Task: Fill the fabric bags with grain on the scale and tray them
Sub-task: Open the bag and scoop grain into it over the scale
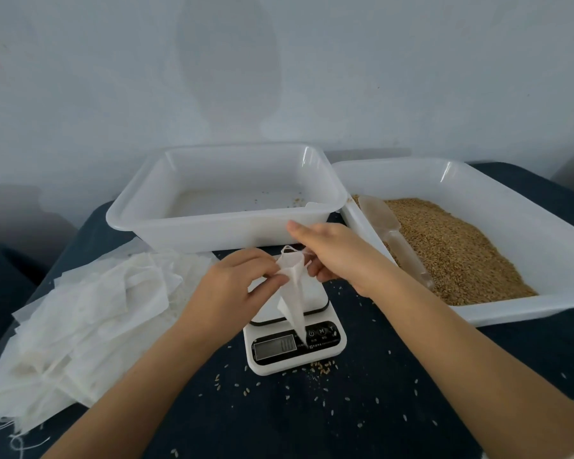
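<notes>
At the lower left of the frame a loose pile of bags lies on the dark cloth, their threads trailing off toward the bottom edge. Just right of the pile, the left hand pinches the mouth of one bag between thumb and fingertips. That bag hangs limp and tapering over the scale, its lower tip over the buttons beside the display. Above, in the upper middle, a tray holds only a few stray grains. The right hand reaches in from the right and grips the bag's other edge, fingers curled at the opening. At far right a second tray holds the grain, with a clear scoop lying on it along the tray's left wall. Loose grains dot the cloth around the scale.
</notes>
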The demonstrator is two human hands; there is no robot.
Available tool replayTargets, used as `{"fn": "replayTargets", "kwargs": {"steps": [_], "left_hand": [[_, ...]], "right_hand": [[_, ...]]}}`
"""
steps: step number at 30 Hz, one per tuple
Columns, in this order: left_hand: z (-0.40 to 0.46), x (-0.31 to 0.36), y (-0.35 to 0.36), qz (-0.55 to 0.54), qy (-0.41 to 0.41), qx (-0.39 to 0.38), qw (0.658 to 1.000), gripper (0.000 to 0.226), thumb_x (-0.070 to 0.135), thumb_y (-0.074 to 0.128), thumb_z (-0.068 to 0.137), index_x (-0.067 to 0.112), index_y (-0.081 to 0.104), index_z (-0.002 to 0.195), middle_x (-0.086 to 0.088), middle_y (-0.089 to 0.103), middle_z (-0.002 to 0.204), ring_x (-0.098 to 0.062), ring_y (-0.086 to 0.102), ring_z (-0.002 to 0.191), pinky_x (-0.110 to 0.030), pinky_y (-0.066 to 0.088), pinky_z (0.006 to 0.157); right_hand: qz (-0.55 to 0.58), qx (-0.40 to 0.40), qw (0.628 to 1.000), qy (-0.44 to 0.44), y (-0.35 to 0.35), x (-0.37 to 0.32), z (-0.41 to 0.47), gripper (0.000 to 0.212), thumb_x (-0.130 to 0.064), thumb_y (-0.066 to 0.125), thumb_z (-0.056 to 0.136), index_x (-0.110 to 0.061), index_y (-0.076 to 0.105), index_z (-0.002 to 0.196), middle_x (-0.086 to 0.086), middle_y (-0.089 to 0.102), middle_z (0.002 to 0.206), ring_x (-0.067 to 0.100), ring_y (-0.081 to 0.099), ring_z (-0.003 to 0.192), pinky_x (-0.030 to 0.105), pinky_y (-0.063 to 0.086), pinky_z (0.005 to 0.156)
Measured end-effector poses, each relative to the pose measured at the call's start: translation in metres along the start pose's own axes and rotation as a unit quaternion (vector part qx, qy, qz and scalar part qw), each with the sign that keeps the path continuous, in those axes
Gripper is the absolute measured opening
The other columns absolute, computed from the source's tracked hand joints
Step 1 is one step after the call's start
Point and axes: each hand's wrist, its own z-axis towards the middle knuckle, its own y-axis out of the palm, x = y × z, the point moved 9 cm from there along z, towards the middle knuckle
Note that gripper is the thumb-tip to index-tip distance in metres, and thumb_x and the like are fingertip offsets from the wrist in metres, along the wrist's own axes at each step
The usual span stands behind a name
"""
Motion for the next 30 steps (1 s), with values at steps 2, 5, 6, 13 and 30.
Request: {"fn": "replayTargets", "kwargs": {"steps": [2,5,6,13,30], "left_hand": [[0.003,0.001,-0.002,0.015,0.006,-0.005,1.0,0.016,0.021,0.065,0.08,0.007,0.07,0.077,0.002,0.065,0.083,-0.006,0.057,0.077,-0.022,0.046,0.069],[0.007,0.004,-0.002,0.048,0.037,-0.018,0.998,0.014,0.02,0.065,0.079,0.007,0.07,0.077,0.0,0.065,0.082,-0.009,0.058,0.074,-0.025,0.046,0.067],[0.007,0.005,-0.001,0.064,0.047,-0.024,0.997,0.014,0.02,0.065,0.079,0.007,0.07,0.077,-0.001,0.065,0.081,-0.013,0.06,0.073,-0.027,0.046,0.066],[0.008,0.005,0.006,0.074,0.038,-0.042,0.996,0.017,0.021,0.064,0.08,0.006,0.069,0.075,-0.002,0.065,0.077,-0.017,0.061,0.067,-0.027,0.045,0.063],[0.011,0.001,-0.001,0.116,0.059,-0.044,0.991,0.009,0.014,0.066,0.082,0.006,0.067,0.078,-0.002,0.065,0.073,-0.021,0.06,0.063,-0.033,0.05,0.057]], "right_hand": [[-0.037,-0.003,0.998,-0.056,0.0,-0.01,-0.005,0.042,-0.058,0.064,0.078,-0.029,0.057,0.107,-0.007,0.063,0.086,-0.004,0.06,0.056,0.013,0.046,0.052],[-0.087,-0.019,0.989,-0.116,0.003,-0.018,-0.011,0.028,-0.026,0.071,0.082,-0.03,0.057,0.106,-0.003,0.06,0.088,-0.001,0.062,0.064,0.011,0.048,0.053],[-0.099,-0.004,0.988,-0.122,0.0,-0.019,-0.011,0.026,-0.016,0.07,0.084,-0.029,0.058,0.103,-0.003,0.059,0.086,0.002,0.062,0.065,0.012,0.05,0.054],[-0.114,0.005,0.986,-0.118,-0.007,-0.016,-0.008,0.026,-0.01,0.069,0.084,-0.033,0.058,0.091,-0.001,0.06,0.087,0.006,0.063,0.067,0.011,0.05,0.054],[-0.506,0.047,0.824,0.252,-0.143,0.051,0.008,0.028,-0.028,0.064,0.09,-0.007,0.062,0.109,0.002,0.054,0.087,0.024,0.06,0.088,0.035,0.052,0.083]]}}
